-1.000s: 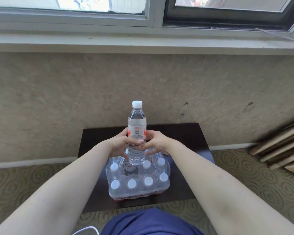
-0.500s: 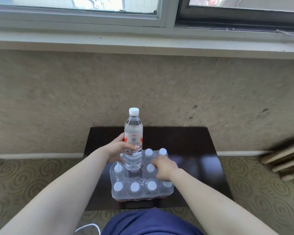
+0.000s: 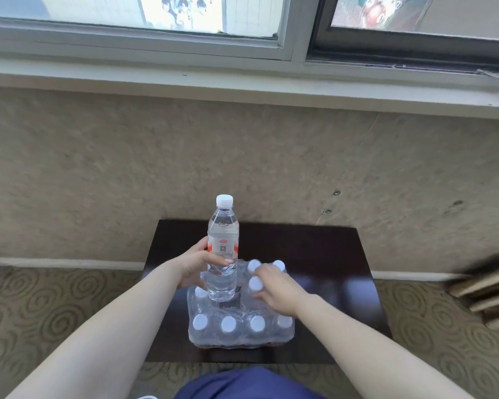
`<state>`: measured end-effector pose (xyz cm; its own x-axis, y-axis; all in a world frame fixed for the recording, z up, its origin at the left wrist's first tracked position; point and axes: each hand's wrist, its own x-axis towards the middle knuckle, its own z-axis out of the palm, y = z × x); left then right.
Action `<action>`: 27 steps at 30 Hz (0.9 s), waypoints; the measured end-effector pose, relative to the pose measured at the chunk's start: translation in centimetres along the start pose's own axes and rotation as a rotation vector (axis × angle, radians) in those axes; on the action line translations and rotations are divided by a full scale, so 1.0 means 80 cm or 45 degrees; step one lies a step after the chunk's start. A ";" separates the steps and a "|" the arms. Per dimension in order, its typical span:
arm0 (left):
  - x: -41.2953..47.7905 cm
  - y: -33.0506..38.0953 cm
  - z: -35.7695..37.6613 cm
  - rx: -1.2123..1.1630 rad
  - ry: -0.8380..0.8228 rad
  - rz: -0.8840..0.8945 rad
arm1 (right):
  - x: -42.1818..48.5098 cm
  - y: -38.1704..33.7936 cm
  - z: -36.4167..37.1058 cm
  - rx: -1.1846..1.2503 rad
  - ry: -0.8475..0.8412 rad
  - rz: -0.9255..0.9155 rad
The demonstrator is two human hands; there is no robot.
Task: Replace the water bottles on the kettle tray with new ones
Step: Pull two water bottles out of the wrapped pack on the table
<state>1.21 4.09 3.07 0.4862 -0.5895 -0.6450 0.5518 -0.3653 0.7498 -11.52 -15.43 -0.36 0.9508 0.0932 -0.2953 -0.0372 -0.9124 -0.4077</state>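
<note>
A clear water bottle (image 3: pixel 223 234) with a white cap and a red-and-white label stands upright above the pack, held by my left hand (image 3: pixel 198 264) around its middle. Below it a shrink-wrapped pack of bottles (image 3: pixel 239 326) with white caps sits on a dark table (image 3: pixel 329 254). My right hand (image 3: pixel 275 289) rests on the pack's right side, its fingers curled around one bottle's white cap (image 3: pixel 255 283). No kettle tray is in view.
The small table stands against a beige wall under a window sill (image 3: pixel 242 82). Wooden boards (image 3: pixel 484 295) lean at the right. Patterned carpet lies around the table. Blue cloth (image 3: pixel 242 384) fills the bottom edge.
My right hand has let go of the lifted bottle and dropped onto the pack, closing around a cap. My left hand keeps holding the bottle, slightly left.
</note>
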 end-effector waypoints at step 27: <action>-0.029 -0.017 0.005 -0.348 -0.040 0.124 | 0.084 -0.075 -0.120 1.920 0.404 0.339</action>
<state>-0.94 5.66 3.62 0.5269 -0.6360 -0.5638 0.6678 -0.1006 0.7375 -1.99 -13.15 8.36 0.8831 -0.2621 -0.3891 -0.2861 0.3563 -0.8895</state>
